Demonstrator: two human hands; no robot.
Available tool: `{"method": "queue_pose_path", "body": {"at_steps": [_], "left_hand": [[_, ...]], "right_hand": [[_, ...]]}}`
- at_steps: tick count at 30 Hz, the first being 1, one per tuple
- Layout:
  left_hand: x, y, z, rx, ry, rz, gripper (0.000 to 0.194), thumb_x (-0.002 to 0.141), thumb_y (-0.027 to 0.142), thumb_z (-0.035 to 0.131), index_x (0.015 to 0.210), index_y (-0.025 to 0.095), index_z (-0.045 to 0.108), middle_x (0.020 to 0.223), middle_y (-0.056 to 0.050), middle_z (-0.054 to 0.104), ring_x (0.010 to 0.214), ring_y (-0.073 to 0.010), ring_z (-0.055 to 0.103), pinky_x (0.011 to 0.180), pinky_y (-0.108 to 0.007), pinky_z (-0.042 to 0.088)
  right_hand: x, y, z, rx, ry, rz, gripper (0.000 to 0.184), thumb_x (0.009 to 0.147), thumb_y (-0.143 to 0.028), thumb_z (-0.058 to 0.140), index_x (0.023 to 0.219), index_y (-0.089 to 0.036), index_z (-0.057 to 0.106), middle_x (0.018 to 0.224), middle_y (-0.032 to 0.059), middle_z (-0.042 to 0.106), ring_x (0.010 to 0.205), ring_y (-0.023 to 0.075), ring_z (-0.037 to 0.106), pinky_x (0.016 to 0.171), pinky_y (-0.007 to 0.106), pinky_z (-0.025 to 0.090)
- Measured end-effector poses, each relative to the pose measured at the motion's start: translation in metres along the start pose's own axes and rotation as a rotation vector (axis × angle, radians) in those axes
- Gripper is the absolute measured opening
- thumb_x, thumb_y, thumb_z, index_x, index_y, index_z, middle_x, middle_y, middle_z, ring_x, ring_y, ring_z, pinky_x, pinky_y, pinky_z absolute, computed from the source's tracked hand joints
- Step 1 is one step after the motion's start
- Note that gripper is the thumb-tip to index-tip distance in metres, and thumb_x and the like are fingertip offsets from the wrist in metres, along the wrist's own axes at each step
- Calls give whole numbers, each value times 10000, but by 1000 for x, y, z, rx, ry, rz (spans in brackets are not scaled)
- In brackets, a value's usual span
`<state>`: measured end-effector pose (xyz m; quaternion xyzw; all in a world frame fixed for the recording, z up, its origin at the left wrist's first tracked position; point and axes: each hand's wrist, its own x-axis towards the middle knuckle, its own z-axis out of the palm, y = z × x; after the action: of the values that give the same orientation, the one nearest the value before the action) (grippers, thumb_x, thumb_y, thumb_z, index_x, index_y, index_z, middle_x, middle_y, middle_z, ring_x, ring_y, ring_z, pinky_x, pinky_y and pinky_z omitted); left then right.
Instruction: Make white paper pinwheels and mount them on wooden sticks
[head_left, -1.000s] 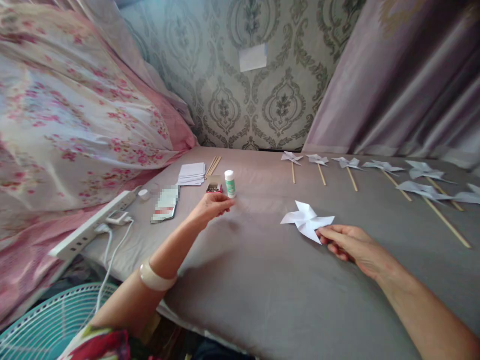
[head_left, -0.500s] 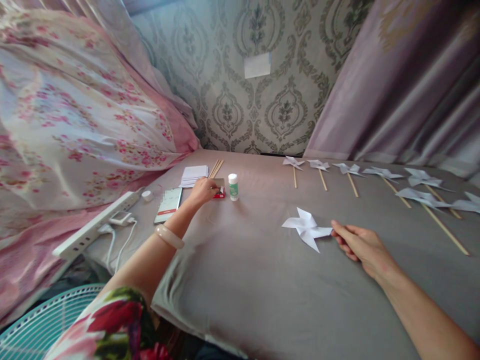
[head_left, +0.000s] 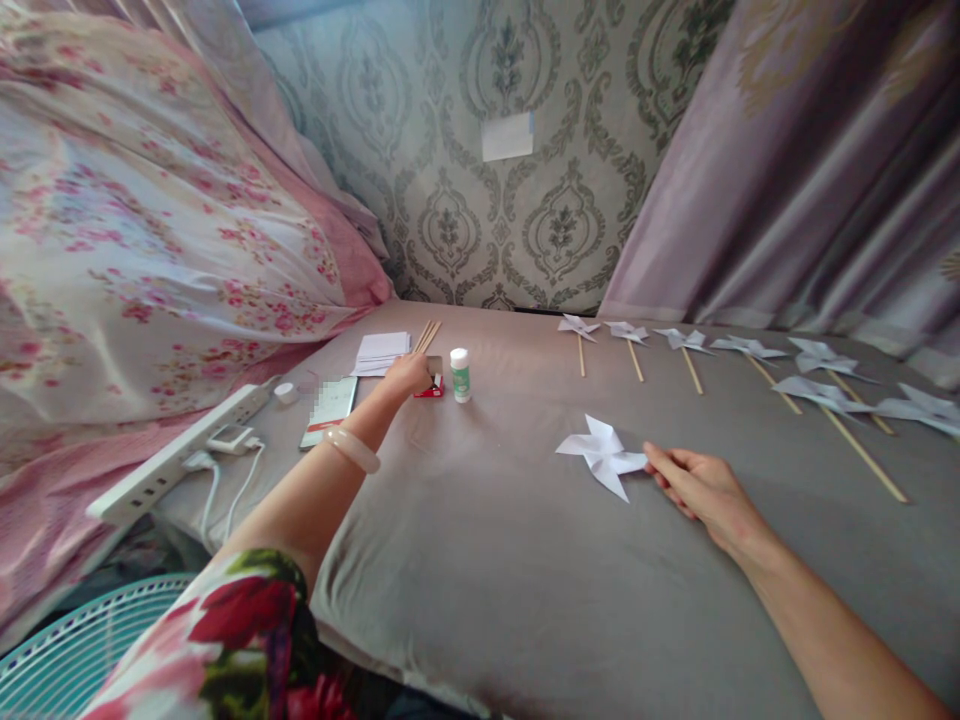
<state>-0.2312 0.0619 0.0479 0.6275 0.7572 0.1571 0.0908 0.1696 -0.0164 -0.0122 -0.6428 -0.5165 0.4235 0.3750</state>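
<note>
A white folded-paper pinwheel (head_left: 604, 456) has one tip pinched between the thumb and fingers of my right hand (head_left: 688, 482); no stick shows on it. My left hand (head_left: 409, 374) reaches to a small red box (head_left: 430, 393) with its lid raised. Its fingertips are over the box's opening, and the hand itself hides most of the fingers, so I cannot see what they hold. Just right of the box stands a white and green glue stick (head_left: 460, 376). Thin wooden sticks (head_left: 428, 336) lie behind the box, next to a stack of white paper (head_left: 382, 352).
Several finished pinwheels on sticks (head_left: 691, 342) lie along the back right of the grey sheet (head_left: 480, 560). At left are a phone (head_left: 330, 405), a small white cap (head_left: 286, 393) and a power strip (head_left: 176, 455) with cables. A teal fan (head_left: 97, 640) stands below the edge.
My left hand has moved back and left from in front of the glue stick to the red box. My right hand's grip has slid out to the pinwheel's tip.
</note>
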Motion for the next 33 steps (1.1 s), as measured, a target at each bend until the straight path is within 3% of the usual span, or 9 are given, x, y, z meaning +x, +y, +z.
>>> {"method": "queue_pose_path", "body": {"at_steps": [7,18,24,33], "left_hand": [[-2,11,-1,229,-54,-75,213,604,126,688,816,149,703,948,-191,689,1021,-348,595,807,-357,427],[3,7,3,314,-87,-95,312,655,170,640,958,152,712,1004,-177,694,1000,-308,623,797,-316,456],[4,3,2,296,-103,-81,299,637,153,602,904,146,735,892,-153,710,930,-287,638,761,-293,455],[2,-8,1,148,-79,-36,138,615,163,585,635,145,721,580,-71,632,713,-224,615,636,-265,394]], "right_hand": [[1,2,0,-4,-9,-15,512,628,-668,631,621,-158,582,463,-46,439,350,50,321,310,177,203],[1,0,1,-6,-9,2,513,611,-658,627,625,-147,582,466,-52,435,343,41,312,308,170,187],[1,-1,1,-7,-13,-7,538,593,-683,621,623,-147,585,467,-49,438,348,40,309,310,167,188],[0,-1,2,-7,-24,-11,519,611,-670,610,619,-153,565,460,-55,426,347,42,309,311,169,182]]}}
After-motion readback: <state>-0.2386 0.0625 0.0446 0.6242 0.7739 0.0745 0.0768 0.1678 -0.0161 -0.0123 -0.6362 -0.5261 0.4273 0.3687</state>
